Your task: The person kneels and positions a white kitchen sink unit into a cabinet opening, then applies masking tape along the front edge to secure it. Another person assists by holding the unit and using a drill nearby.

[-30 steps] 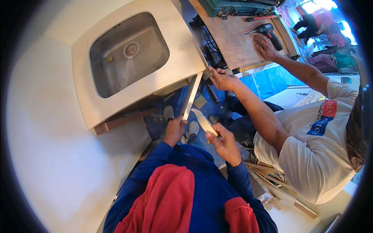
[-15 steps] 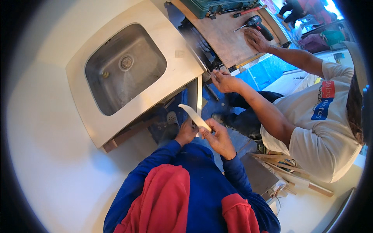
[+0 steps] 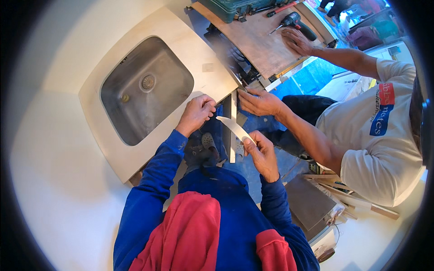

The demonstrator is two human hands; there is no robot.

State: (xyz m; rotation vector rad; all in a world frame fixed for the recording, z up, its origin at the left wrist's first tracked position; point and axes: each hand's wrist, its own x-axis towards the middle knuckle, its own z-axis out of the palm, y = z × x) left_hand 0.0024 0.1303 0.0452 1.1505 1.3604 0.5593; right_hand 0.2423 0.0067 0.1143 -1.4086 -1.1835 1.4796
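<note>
One pale curved strip is being pinched by the right hand, partly blocking one white board. At ten o'clock, the left hand is being held curled, contents unclear, near one sink; at one o'clock, one drill is being borne by one bench.

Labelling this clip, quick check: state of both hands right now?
Left hand: fingers curled near the sink counter edge; cannot tell if it holds anything.
Right hand: closed, holding the curved pale strip.
</note>
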